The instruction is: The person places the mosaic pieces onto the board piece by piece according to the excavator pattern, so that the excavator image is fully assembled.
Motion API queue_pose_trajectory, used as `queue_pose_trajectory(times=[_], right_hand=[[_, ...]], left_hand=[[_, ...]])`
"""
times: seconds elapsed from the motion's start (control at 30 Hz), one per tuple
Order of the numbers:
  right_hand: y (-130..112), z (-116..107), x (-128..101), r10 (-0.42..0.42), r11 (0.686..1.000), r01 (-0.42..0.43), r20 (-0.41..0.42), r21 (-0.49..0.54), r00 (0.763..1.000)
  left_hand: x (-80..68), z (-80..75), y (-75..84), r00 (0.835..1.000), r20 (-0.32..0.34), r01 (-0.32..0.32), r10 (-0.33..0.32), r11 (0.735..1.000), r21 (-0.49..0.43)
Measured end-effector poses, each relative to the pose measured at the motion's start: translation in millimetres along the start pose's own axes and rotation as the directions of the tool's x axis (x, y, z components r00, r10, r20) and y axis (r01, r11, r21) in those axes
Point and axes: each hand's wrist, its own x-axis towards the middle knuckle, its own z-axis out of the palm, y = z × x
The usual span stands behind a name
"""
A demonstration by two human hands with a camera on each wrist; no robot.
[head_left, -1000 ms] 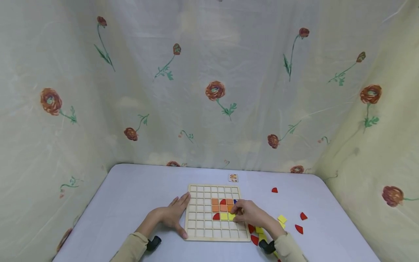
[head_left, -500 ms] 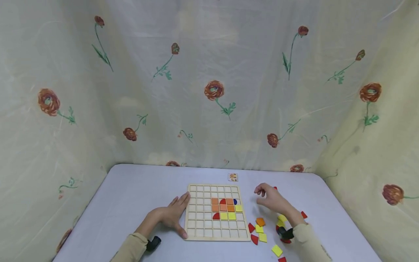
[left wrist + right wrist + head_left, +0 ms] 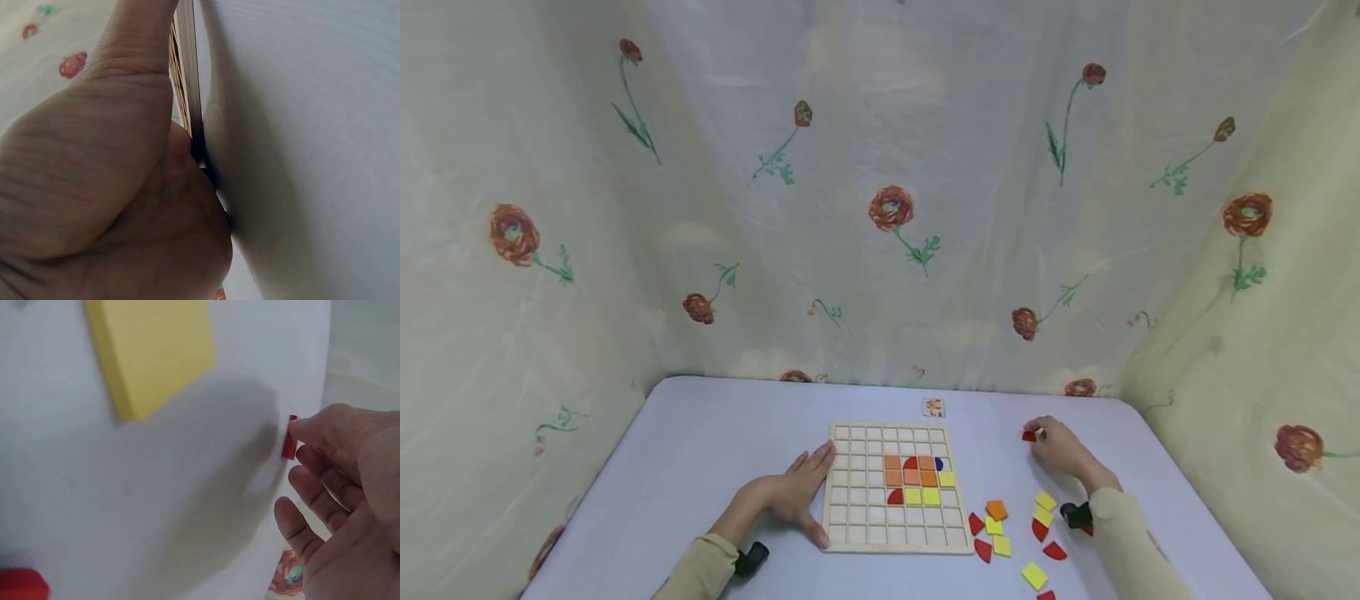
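The right hand (image 3: 1060, 446) touches a red piece (image 3: 1028, 436) at its fingertips; a firm grasp isn't clear, so it may slip. The left hand (image 3: 795, 492), fingers relaxed, presses the board (image 3: 842, 483).

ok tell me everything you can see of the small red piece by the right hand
The small red quarter-round piece looks flat, thin and solid red, with one curved edge. It lies on the pale table, far from the wooden grid board and apart from the other loose pieces. The right hand touches its edge with a fingertip; whether it is pinched cannot be told.
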Motion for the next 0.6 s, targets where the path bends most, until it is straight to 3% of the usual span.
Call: queue_pose_trajectory(times=[0.13, 0.47, 0.6], right_hand=[[7.7, 5.0, 0.4, -0.01, 0.999, 0.009, -0.025, -0.037, 1.0], [5.1, 4.1, 6.4, -0.064, 0.994, 0.059, -0.047, -0.096, 0.997], [1.9, 2.4, 6.5, -0.033, 0.996, 0.029, -0.045, -0.088, 0.998]], left_hand=[[1.9, 2.2, -1.3, 1.0, 0.021, -0.004, 0.004, 1.0, 0.003], [-1.8, -0.5, 2.5, 1.0, -0.005, 0.01, -0.01, 1.0, 0.002], [-2.8, -1.9, 2.9, 1.0, -0.001, 0.011, -0.011, 1.0, -0.005]])
